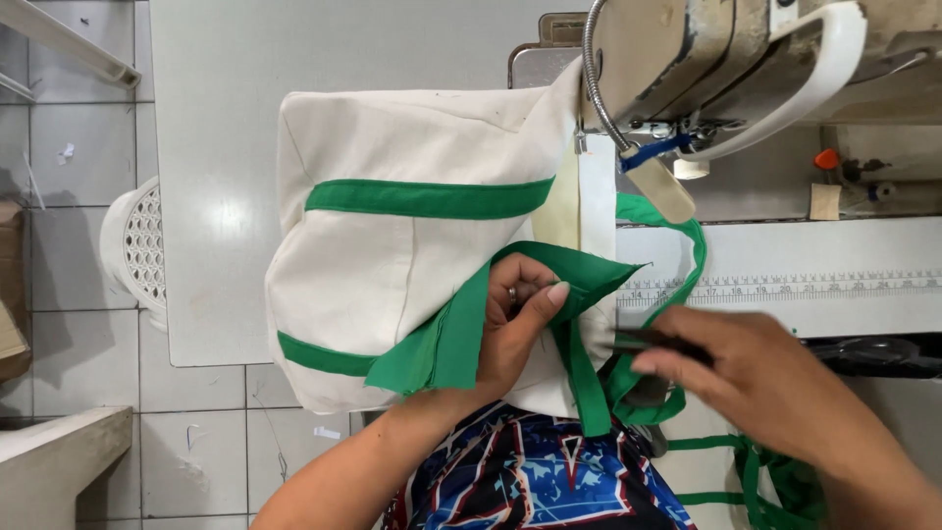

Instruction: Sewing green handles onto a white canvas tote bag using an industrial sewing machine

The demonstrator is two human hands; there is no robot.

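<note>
Nearest the camera, a patterned blue, red and white garment (530,481) is being worn, its printed fabric showing below the cream canvas bag (392,265), which serves as the landmark here. Just right of the bag's lower corner, the right hand (756,378) is being held partly closed, with a thin dark tool (653,341) being pinched between thumb and fingers; the hand is blurred, so the tool's kind cannot be told. At the bag's lower right edge, the left hand (515,324) is being curled around a folded green fabric strap (461,329), the thumb being pressed over the fold and a ring showing on one finger. The strap is lying directly inside that grip, its flat woven band being bent into a pointed fold towards the right hand.

The bag itself is being kept bunched and boxy, its coarse, matte cloth being crossed by two flat green bands (427,199). Beneath the bag, a smooth pale grey table (216,196) is being used as the work surface. Left of the bag, a white perforated plastic basket (137,245) is standing on tiled floor. Above and to the right of the bag, a worn, off-white metal sewing machine (726,69) is being overhung, with a ribbed flexible lamp neck beside it. Right of the bag, a printed ruler strip (785,285) is being shown along the machine bed.
</note>
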